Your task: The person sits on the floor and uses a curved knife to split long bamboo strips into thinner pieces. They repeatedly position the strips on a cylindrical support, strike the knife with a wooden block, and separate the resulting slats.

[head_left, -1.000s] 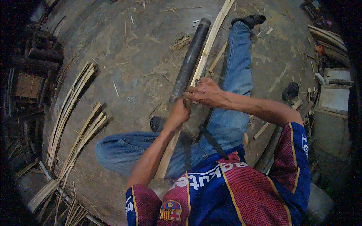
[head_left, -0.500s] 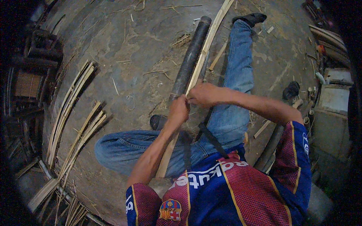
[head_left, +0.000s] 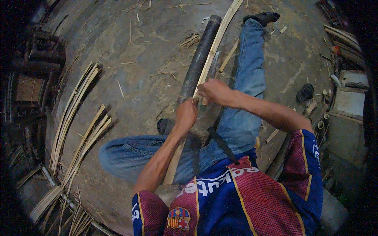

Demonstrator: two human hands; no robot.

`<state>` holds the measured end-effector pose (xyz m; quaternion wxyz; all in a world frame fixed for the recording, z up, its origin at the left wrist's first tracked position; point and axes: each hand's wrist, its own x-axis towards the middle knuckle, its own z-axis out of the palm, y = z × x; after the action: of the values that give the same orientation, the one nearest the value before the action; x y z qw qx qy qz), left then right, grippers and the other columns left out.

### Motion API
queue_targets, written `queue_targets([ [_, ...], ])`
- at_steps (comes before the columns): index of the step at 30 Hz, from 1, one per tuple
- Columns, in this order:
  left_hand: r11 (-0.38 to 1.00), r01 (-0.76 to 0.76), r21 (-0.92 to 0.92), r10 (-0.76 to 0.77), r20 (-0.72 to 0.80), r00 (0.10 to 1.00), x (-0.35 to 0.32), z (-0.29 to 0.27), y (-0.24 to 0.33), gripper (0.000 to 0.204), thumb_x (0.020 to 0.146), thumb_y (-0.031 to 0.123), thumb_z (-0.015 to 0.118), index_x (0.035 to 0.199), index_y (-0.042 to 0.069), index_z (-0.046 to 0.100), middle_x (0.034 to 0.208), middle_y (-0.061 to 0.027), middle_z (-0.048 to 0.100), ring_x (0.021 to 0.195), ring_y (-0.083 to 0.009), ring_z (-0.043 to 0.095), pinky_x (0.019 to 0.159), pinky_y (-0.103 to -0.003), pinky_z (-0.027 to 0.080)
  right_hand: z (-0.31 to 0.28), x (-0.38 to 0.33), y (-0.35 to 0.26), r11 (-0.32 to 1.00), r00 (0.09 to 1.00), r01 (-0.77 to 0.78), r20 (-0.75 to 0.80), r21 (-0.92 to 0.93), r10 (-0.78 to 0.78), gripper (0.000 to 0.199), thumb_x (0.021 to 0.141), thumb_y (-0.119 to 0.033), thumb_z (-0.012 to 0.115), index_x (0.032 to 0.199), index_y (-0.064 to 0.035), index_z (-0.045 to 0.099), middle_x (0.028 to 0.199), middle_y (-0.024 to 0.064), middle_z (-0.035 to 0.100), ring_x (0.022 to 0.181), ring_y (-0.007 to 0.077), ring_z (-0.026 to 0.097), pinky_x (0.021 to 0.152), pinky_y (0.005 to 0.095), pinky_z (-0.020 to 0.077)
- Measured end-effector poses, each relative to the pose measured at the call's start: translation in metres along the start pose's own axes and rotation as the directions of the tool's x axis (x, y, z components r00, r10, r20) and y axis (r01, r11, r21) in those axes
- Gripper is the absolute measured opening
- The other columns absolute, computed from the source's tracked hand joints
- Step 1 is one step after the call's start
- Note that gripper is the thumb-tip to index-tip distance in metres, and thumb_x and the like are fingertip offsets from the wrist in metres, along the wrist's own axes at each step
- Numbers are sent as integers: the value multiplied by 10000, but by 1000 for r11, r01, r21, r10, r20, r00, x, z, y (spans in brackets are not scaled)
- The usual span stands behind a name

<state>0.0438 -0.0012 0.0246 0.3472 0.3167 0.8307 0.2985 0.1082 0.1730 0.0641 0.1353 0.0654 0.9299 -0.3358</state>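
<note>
A long bundle of pale split-bamboo strips slants from the far edge down across my lap. My left hand is closed round it near the middle. Just beyond, my right hand has its fingers closed on the bundle's right side; the fingertips are partly hidden. Beside the strips on their left lies a thick dark pole, its near end by my left hand. A narrow grey, blade-like tool lies on the floor to the right of the strips, partly hidden by my right hand.
Two bundles of bamboo strips lie on the concrete floor at left. My jeans-clad legs flank the work, one stretched ahead, one bent. Scraps and shavings are scattered about. A dark shoe and pale boxes stand at right.
My right hand has shifted slightly away from my left hand along the strips, opening a small gap between them. My left hand stays nearly in place on the bundle.
</note>
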Motion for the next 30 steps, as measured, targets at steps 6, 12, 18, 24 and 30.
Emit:
queue_targets([
  [6,993,-95,-68,91,-60,994,-8,-3,8,278,930,264,522,928,-11,562,750,-279,601,771,-476,591,671,-527,452,2,-7,6,977,963,215,168,3,-212,275,930,-246,524,866,5,617,703,191,615,614,344,633,580,431,505],
  [12,961,-93,-259,47,-180,983,3,18,-24,289,862,198,654,1054,26,524,831,-143,640,730,-338,629,678,-442,487,-25,30,-28,971,888,101,420,219,-187,335,953,-289,478,861,2,617,720,167,628,725,362,620,690,435,485],
  [18,879,309,-363,-269,158,950,-3,0,11,427,794,116,712,1141,19,482,874,-95,613,782,-211,608,680,-342,489,9,66,-9,939,899,343,283,16,-333,326,933,-306,506,942,-7,635,859,201,645,856,373,620,766,471,470],
  [24,865,310,-395,-279,137,951,6,16,-17,430,853,204,669,1175,21,452,707,-54,596,540,-138,538,419,-299,392,22,56,18,970,970,241,-4,-9,-241,253,909,-253,555,1008,-21,575,871,202,632,895,411,603,764,488,495],
  [30,733,393,-555,-224,348,910,-2,4,5,358,889,154,631,1168,47,435,694,-42,599,458,-102,484,377,-262,372,69,-26,14,966,900,-36,-411,257,143,232,941,-264,537,997,-39,543,820,190,636,795,401,623,679,494,489],
])
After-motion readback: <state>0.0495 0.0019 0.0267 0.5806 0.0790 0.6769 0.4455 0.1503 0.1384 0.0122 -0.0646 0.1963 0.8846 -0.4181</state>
